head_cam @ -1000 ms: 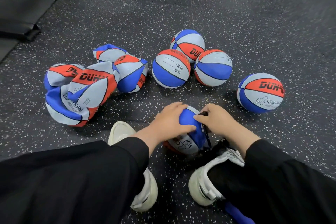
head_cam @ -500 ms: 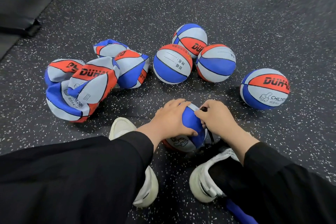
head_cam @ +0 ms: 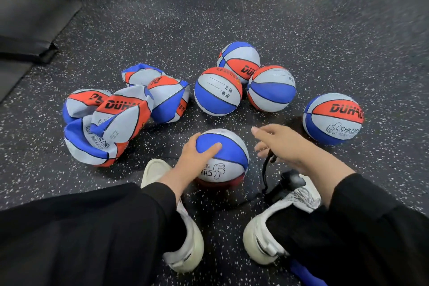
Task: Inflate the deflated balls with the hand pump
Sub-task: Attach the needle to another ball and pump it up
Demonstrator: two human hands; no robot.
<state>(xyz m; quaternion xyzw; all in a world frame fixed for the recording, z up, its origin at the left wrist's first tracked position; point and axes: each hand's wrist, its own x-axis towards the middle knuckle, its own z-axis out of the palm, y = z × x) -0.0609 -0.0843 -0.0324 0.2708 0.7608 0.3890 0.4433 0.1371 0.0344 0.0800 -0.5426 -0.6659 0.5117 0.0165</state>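
On ball [head_cam: 224,158], left hand [head_cam: 196,158] grips

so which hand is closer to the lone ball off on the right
Right. The right hand is beside the lone ball, a gap between them; the left hand grips the near ball.

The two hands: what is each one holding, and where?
The left hand grips the round ball on its upper left side. The right hand holds the black pump hose near its tip.
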